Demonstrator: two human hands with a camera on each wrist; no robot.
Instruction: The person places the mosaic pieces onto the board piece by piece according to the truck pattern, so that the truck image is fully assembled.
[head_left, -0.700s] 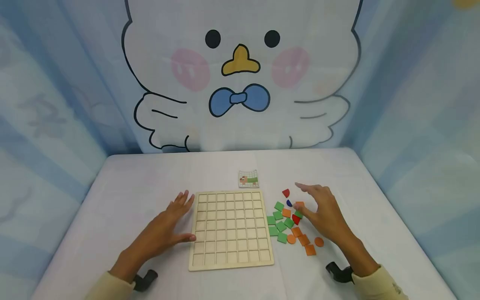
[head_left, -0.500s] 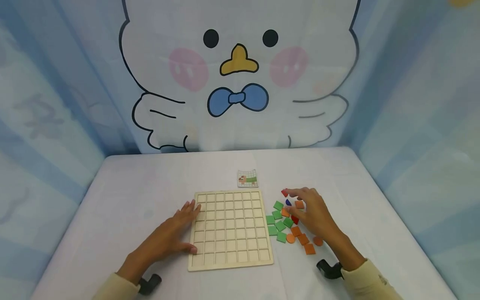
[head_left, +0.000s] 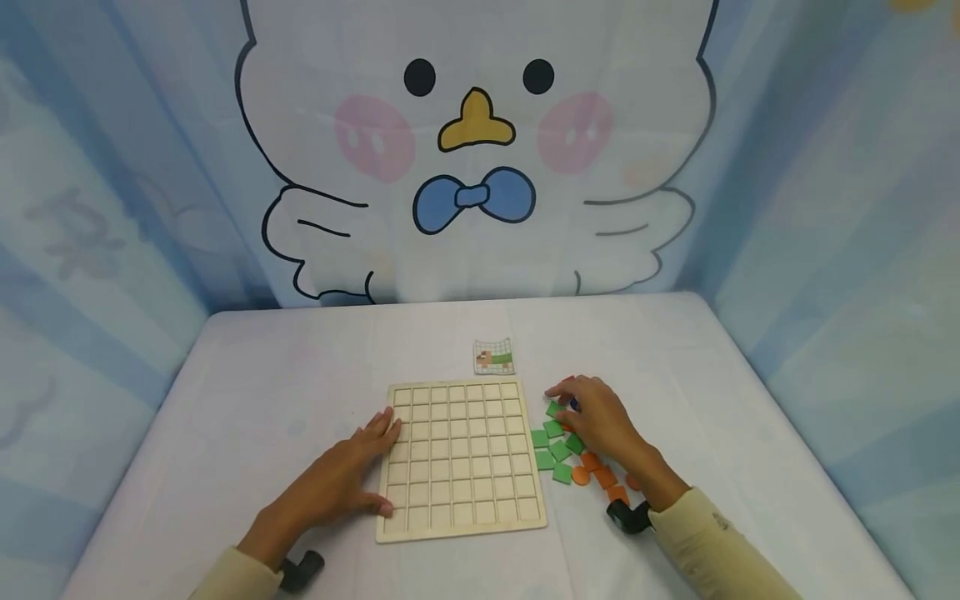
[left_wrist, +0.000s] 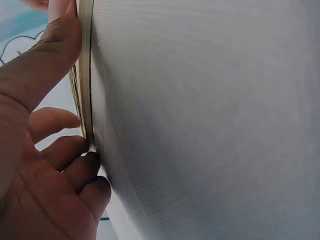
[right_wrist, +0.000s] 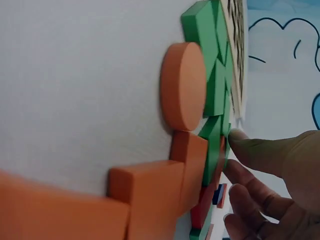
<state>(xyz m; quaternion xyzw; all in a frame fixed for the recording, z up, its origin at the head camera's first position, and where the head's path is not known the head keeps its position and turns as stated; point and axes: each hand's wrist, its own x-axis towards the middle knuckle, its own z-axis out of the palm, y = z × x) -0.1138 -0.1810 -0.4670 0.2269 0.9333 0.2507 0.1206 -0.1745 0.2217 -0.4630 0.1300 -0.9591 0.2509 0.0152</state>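
Observation:
A pale wooden grid board [head_left: 461, 458] lies flat on the white table. My left hand [head_left: 347, 471] rests at its left edge, thumb and fingers spread apart along the rim; the left wrist view shows the thumb [left_wrist: 50, 55] against the board's side. My right hand [head_left: 596, 417] is over the far end of a spread of coloured tiles right of the board. Its thumb and forefinger stand apart on either side of a green square tile [head_left: 555, 409]; contact with the tile is unclear. That hand partly hides a blue piece [head_left: 575, 404] and the red pieces.
Several green squares [head_left: 558, 451], orange squares [head_left: 604, 477] and an orange disc [head_left: 581, 475] lie close together near the board's right edge. A small picture card [head_left: 493, 357] sits behind the board. Printed curtains [head_left: 480, 250] enclose the table's back and sides.
My right hand has moved left and lower over the tiles, its thumb and forefinger coming closer together. My left hand has moved slightly right onto the board's edge.

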